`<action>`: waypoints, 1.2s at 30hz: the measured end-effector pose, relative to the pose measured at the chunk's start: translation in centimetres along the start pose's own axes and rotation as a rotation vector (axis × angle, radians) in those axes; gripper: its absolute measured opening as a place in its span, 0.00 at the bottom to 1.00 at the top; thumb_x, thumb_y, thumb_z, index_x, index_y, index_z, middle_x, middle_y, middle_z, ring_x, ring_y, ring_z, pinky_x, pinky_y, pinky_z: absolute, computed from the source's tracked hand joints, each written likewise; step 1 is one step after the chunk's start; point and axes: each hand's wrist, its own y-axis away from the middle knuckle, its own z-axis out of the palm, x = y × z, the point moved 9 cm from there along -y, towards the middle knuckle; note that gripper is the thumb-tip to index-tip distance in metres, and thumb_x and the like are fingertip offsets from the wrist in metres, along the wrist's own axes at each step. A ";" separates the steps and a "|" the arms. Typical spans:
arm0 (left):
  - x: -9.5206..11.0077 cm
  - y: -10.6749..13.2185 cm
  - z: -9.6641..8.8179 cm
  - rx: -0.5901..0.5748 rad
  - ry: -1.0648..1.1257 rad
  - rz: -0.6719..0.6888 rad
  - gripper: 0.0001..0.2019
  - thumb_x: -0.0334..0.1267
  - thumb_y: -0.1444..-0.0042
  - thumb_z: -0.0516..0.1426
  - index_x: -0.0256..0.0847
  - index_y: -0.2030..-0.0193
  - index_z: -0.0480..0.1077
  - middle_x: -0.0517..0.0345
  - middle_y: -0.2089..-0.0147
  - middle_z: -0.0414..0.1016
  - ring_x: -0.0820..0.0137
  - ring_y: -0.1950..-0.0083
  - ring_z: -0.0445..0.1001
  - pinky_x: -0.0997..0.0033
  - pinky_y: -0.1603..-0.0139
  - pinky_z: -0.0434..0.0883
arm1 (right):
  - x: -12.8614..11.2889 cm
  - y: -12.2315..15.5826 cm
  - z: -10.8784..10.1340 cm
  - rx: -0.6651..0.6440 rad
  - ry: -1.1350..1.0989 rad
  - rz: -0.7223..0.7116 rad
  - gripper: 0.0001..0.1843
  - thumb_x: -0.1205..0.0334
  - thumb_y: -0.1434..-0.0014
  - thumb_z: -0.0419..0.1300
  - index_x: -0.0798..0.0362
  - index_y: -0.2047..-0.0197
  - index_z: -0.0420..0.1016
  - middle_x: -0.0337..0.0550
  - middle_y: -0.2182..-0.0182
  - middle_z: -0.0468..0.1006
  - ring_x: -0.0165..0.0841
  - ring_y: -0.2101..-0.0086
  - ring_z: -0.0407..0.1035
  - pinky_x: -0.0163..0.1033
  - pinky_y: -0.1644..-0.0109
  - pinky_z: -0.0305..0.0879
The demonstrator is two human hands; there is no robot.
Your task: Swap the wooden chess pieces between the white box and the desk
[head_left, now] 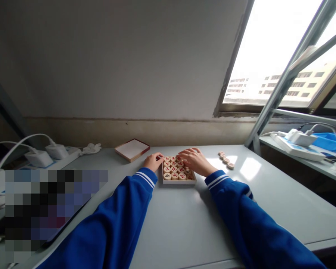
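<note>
An open shallow box point(179, 182) lies on the desk in front of me. Rows of round wooden xiangqi pieces point(174, 169) fill what I can see of it, most with red characters and some with dark ones. At the box's left edge is my left hand point(153, 161), its fingers curled and closed on the rim. My right hand point(196, 160) reaches over the upper right of the box with fingers stretched out, touching or just above the pieces there. It hides that corner, so whether a piece lies under the fingertips is unclear.
Several loose xiangqi pieces point(226, 160) lie in a slanting row to the right. The box lid point(132, 150) rests upturned at the back left. Power strips with chargers point(57, 151) stand at far left and on the right shelf point(294, 149). A metal post point(274, 93) rises at the right.
</note>
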 end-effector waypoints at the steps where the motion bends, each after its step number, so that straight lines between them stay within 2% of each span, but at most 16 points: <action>1: 0.1 0.0 0.0 -0.002 0.000 0.001 0.07 0.36 0.51 0.52 0.38 0.68 0.71 0.56 0.69 0.74 0.70 0.67 0.70 0.74 0.65 0.64 | 0.3 0.1 0.1 -0.004 -0.016 0.011 0.15 0.65 0.44 0.51 0.47 0.54 0.67 0.40 0.55 0.71 0.35 0.55 0.61 0.44 0.50 0.50; 9: 0.1 0.0 0.2 -0.038 -0.012 0.001 0.08 0.36 0.49 0.51 0.37 0.67 0.70 0.55 0.68 0.73 0.71 0.66 0.69 0.75 0.65 0.63 | 1.3 0.0 0.5 0.025 -0.165 0.119 0.11 0.62 0.44 0.52 0.46 0.57 0.69 0.41 0.52 0.68 0.35 0.53 0.60 0.43 0.51 0.53; 12: 0.0 -0.1 0.3 -0.039 -0.023 0.006 0.08 0.37 0.49 0.51 0.38 0.67 0.70 0.55 0.67 0.73 0.71 0.65 0.69 0.75 0.64 0.63 | 1.4 -0.2 0.1 0.052 -0.207 0.115 0.09 0.61 0.45 0.54 0.46 0.61 0.71 0.41 0.56 0.70 0.34 0.55 0.62 0.44 0.51 0.52; 14: 0.0 -0.2 0.3 -0.038 -0.021 0.017 0.08 0.37 0.49 0.51 0.37 0.67 0.70 0.55 0.66 0.74 0.71 0.65 0.69 0.74 0.63 0.63 | 2.0 -0.2 -1.0 0.117 -0.201 0.139 0.08 0.58 0.47 0.56 0.48 0.64 0.71 0.41 0.60 0.72 0.34 0.57 0.63 0.43 0.50 0.51; 17: 0.0 -0.2 0.4 -0.039 -0.018 0.029 0.09 0.37 0.49 0.51 0.37 0.67 0.70 0.55 0.65 0.74 0.70 0.65 0.69 0.74 0.63 0.63 | 4.3 1.0 -3.2 0.259 -0.114 0.246 0.09 0.55 0.47 0.55 0.49 0.66 0.70 0.40 0.64 0.73 0.34 0.60 0.64 0.42 0.51 0.50; 19: 0.1 -0.1 0.4 -0.037 -0.019 0.033 0.09 0.37 0.48 0.50 0.37 0.66 0.69 0.55 0.65 0.74 0.70 0.65 0.69 0.74 0.63 0.63 | 6.6 2.5 -3.9 0.305 -0.022 0.350 0.09 0.54 0.46 0.53 0.49 0.68 0.70 0.40 0.66 0.74 0.34 0.61 0.64 0.43 0.53 0.51; 23: 0.1 -0.1 0.4 -0.043 -0.010 0.023 0.09 0.37 0.48 0.50 0.37 0.66 0.69 0.54 0.65 0.74 0.69 0.64 0.69 0.74 0.62 0.64 | 11.8 6.1 -2.7 0.184 0.132 0.556 0.07 0.58 0.49 0.54 0.50 0.73 0.71 0.42 0.65 0.73 0.39 0.60 0.63 0.50 0.51 0.48; 26: 0.0 -0.1 0.3 -0.040 -0.003 0.019 0.09 0.37 0.48 0.50 0.37 0.67 0.69 0.54 0.65 0.73 0.69 0.63 0.69 0.74 0.62 0.64 | 14.2 7.9 -2.2 0.140 0.165 0.688 0.07 0.63 0.52 0.55 0.50 0.68 0.73 0.44 0.61 0.73 0.42 0.57 0.62 0.57 0.50 0.43; 27: 0.1 -0.1 0.3 -0.039 -0.005 0.024 0.09 0.37 0.49 0.50 0.36 0.68 0.69 0.54 0.65 0.73 0.69 0.63 0.69 0.74 0.62 0.64 | 14.2 7.8 -2.4 0.154 0.142 0.687 0.10 0.64 0.52 0.56 0.49 0.64 0.72 0.44 0.60 0.72 0.42 0.57 0.61 0.57 0.50 0.44; 29: 0.1 -0.1 0.3 -0.043 -0.012 0.034 0.08 0.37 0.49 0.50 0.36 0.69 0.68 0.54 0.66 0.73 0.69 0.64 0.69 0.73 0.62 0.64 | 12.3 6.2 -2.5 0.158 0.022 0.556 0.15 0.64 0.51 0.56 0.47 0.59 0.71 0.43 0.57 0.71 0.41 0.56 0.62 0.53 0.51 0.49; 33: 0.1 -0.2 0.4 -0.050 -0.016 0.031 0.08 0.37 0.49 0.50 0.37 0.71 0.68 0.54 0.66 0.73 0.69 0.64 0.69 0.73 0.62 0.64 | 4.5 2.5 -1.8 -0.004 -0.282 0.125 0.16 0.63 0.49 0.56 0.46 0.55 0.70 0.41 0.55 0.71 0.37 0.56 0.63 0.45 0.53 0.55; 36: 0.0 -0.2 0.5 -0.052 -0.028 0.025 0.08 0.38 0.49 0.49 0.38 0.71 0.67 0.54 0.66 0.73 0.68 0.63 0.69 0.73 0.62 0.63 | 0.9 1.7 -1.0 -0.092 -0.330 0.040 0.16 0.63 0.50 0.57 0.46 0.55 0.70 0.40 0.55 0.71 0.37 0.55 0.63 0.47 0.50 0.52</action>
